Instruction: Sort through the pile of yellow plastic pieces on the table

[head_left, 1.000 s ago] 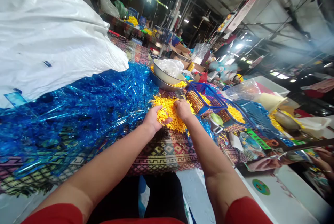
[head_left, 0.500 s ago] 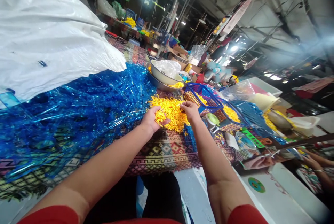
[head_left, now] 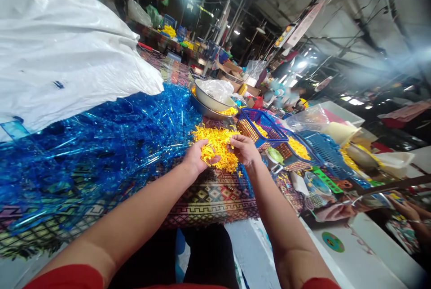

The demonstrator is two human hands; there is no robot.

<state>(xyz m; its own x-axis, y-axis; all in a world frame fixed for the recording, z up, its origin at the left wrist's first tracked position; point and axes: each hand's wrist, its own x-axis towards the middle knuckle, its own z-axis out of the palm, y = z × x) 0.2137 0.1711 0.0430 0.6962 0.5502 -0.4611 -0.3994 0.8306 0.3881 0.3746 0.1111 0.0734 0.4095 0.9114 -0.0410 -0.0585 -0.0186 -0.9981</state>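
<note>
The yellow pieces look like small, short lengths of plastic or something close to it, so each should be very light, fairly stiff and not easily broken; loose as they are, a handful would probably spill through any gap, and a single piece is likely best taken by its middle between thumb and forefinger. The left fingers are curled half open, palm up, cradling a small heap of these pieces rather than clenching it. The right fingers are drawn together in a near pinch, thumb close to forefinger; whether a piece sits between the tips is too small to tell. The rest lie in a yellow pile just beyond the left fingers and between the two sets, spread on a patterned cloth over the desk. Just past the right fingers stands a blue basket with more yellow inside; farther beyond both is a cream bowl, and left of the left fingers lies a tangle of shiny blue film.
</note>
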